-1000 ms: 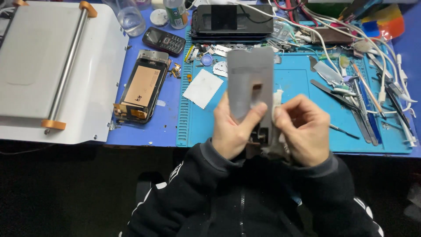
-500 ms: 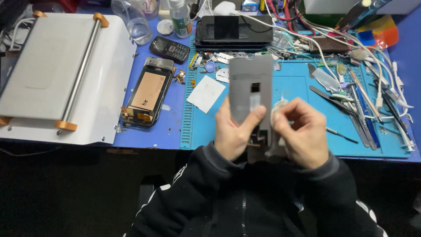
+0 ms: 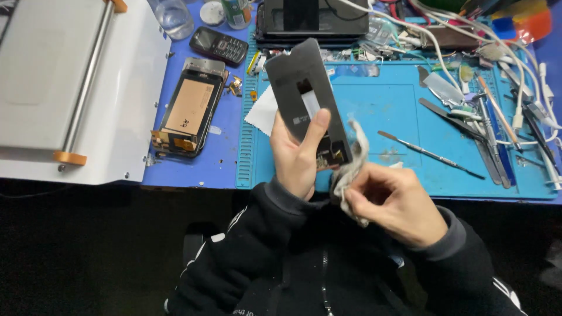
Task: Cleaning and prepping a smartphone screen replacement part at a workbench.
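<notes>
Cluttered blue counter [image 3: 380, 111] behind, the left hand [image 3: 298, 155] now tilts the dark phone panel [image 3: 307, 99] above its near edge, fingers clamped, while the right hand [image 3: 392, 202] pinches a grey cloth [image 3: 351, 169] lower, at its bottom corner.

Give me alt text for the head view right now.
A person's left hand holds up a dark phone screen panel while the right hand presses a grey cloth to its lower edge, above a blue work mat strewn with tools.
</notes>
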